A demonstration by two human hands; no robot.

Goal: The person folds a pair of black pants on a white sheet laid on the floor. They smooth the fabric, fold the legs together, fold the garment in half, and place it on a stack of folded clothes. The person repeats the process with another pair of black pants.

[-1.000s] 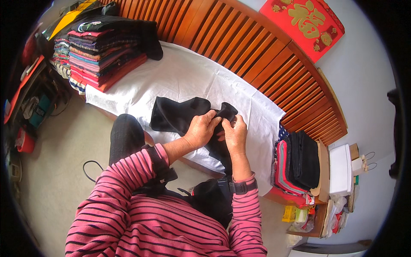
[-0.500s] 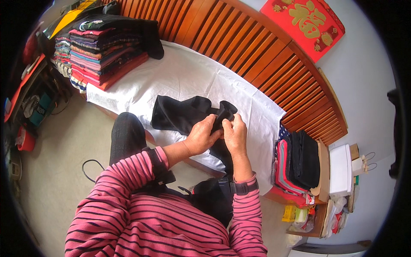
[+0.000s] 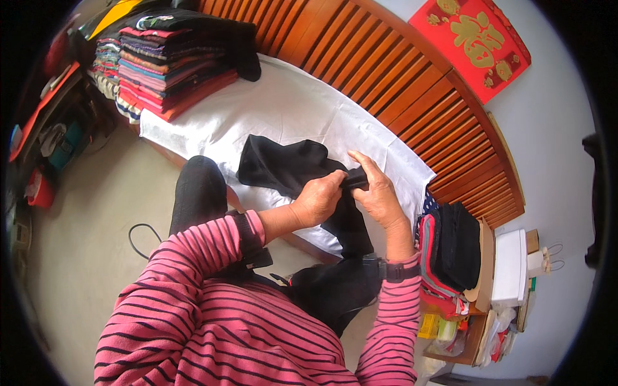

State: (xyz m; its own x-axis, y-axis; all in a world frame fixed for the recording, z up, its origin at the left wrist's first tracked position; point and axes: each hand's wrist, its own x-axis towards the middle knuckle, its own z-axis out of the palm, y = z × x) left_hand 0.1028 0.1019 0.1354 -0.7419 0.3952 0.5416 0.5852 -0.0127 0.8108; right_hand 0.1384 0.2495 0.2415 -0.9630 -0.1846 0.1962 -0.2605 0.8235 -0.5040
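A black garment (image 3: 283, 166), crumpled, lies partly on the white sheet; its exact kind does not show. One part of it hangs down over the front edge towards my lap. My left hand (image 3: 317, 201) is closed in a fist on a gathered piece of the cloth. Just to the right, my right hand (image 3: 381, 196) has that same bunched piece between its thumb and raised fingers. The ends of some fingers are hidden by the cloth.
Folded clothes (image 3: 174, 71) rise in a tall stack at the far left of the white sheet (image 3: 199, 125). Another folded pile (image 3: 456, 248) stands at the right, beside a white box (image 3: 510, 267). A slatted wooden headboard (image 3: 360, 71) runs behind. My dark-clad knee (image 3: 198, 193) is left of my hands.
My right hand has shifted right and its fingers have spread around the cloth. My left hand stays clenched on the garment. The whole view has shifted slightly.
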